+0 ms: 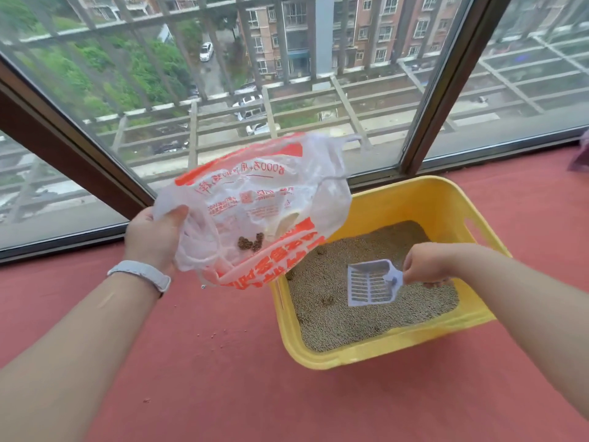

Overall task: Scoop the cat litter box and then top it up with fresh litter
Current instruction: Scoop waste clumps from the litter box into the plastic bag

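Head view.

Litter box (411, 199): yellow plastic, squarish with rounded corners and a slot handle in its right wall, standing on the red floor (223, 393) beside the window (287, 74).

Litter (322, 323): grainy beige pellets filling the box.

Scoop (371, 283): pale plastic, flat and slotted, held over the litter.

Bag (255, 202): thin crinkled translucent plastic with orange print, held up left of the box; brown clumps (251, 242) show through it.

Left hand (153, 237): white wristband (141, 272); fingers and thumb clenched on the bag's edge.

Right hand (425, 263): fingers curled round the scoop's handle.

A few loose pellets lie on the floor.
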### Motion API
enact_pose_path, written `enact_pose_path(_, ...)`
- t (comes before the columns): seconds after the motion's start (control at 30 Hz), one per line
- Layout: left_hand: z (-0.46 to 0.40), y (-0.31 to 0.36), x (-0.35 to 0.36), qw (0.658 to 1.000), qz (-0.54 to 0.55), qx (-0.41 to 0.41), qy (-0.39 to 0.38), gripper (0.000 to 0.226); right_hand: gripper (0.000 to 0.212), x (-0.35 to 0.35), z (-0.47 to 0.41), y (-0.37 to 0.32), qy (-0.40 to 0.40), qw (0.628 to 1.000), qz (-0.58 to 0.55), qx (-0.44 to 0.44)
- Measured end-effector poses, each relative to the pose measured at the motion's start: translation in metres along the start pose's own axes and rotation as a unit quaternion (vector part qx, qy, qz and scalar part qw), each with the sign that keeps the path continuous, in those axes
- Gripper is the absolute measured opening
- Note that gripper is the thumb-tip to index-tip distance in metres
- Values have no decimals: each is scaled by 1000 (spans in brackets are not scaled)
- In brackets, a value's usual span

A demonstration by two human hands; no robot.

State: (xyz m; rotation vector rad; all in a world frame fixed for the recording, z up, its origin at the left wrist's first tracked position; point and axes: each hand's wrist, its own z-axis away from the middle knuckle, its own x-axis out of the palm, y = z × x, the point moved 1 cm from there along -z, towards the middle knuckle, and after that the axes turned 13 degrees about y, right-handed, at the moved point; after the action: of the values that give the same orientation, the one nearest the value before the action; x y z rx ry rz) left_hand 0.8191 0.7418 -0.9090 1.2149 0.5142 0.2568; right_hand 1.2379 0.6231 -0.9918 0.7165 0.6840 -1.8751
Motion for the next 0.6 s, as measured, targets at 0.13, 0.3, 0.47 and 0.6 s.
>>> enact_pose_path(0.13, -3, 3, -3, 1000, -11, -8, 7, 35, 29, 25, -10, -10, -9, 999, 50, -8)
enact_pose_path(0.3, -2, 1, -3, 1000, 12, -19, 9, 16, 29, 46, -14, -24, -18, 998, 49, -20)
enact_pose_path(0.47, -6, 0, -6, 999, 2, -36, 9, 26, 30, 57, -20, -36, -9, 999, 10, -37)
enact_pose_path(0.6, -6, -1, -6, 999, -1, -50, 17, 18, 31, 62, -26, -46, -16, 999, -11, -46)
